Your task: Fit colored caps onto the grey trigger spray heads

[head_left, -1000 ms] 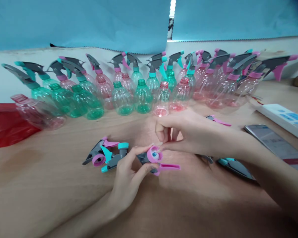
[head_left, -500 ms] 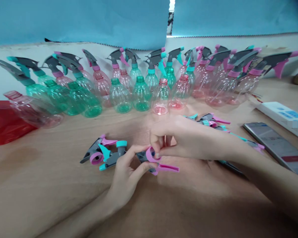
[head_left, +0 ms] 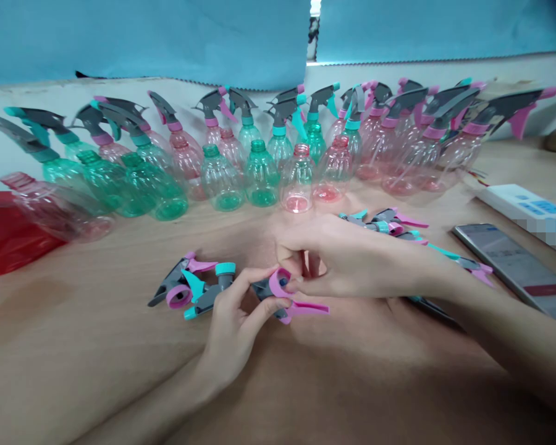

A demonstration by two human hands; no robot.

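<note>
both hands pinch one pink spray head [head_left: 282,293], left hand [head_left: 234,334] under, right hand [head_left: 347,259] on top; many bottles [head_left: 296,179] still have no tops.

Both bare forearms come in from the bottom edge, L from lower left, R from lower right, converging mid-frame. Left hand [head_left: 234,324]: palm turned up and inward, wrist slightly bent, fingers curled, thumb and index pinched shut at the tips. Right hand [head_left: 338,259]: palm down, knuckles facing the camera, fingers bunched and bent downward, fingertips pressed together right beside the L thumb. Hands touching at the fingertips. R forearm blurred near the frame edge.
</note>
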